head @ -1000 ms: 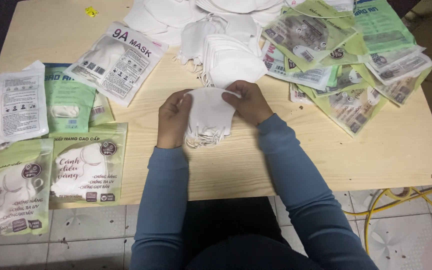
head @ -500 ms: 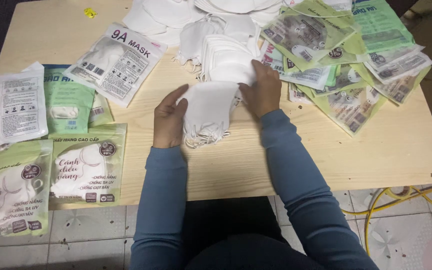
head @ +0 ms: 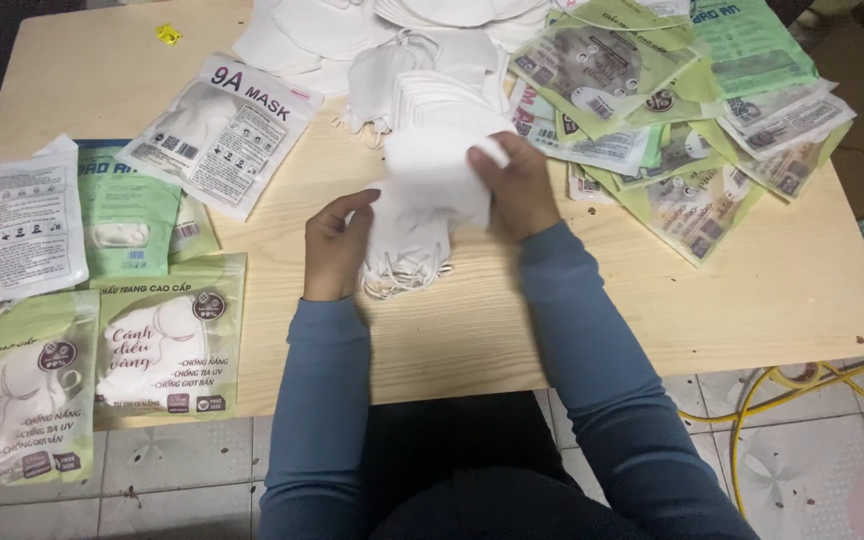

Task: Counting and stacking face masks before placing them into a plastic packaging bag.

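My left hand [head: 337,245] grips the left side of a stack of folded white face masks [head: 407,240] whose ear loops hang down onto the wooden table [head: 752,290]. At the stack's upper right, my right hand [head: 517,185] pinches a single white mask [head: 437,170] lifted from the top. Both arms wear blue sleeves. Just behind the hands lies a pile of loose white masks [head: 422,75].
Sealed green mask packets [head: 167,340] lie at the left, overhanging the table's front edge. A white mask packet [head: 222,130] sits at the back left. A heap of green packets [head: 672,110] fills the back right. Yellow cable [head: 782,400] lies on the tiled floor at the right.
My right hand has moved up and away from me with the top mask, lifting it off the stack. My left hand has stayed holding the stack, which shifted slightly upward.
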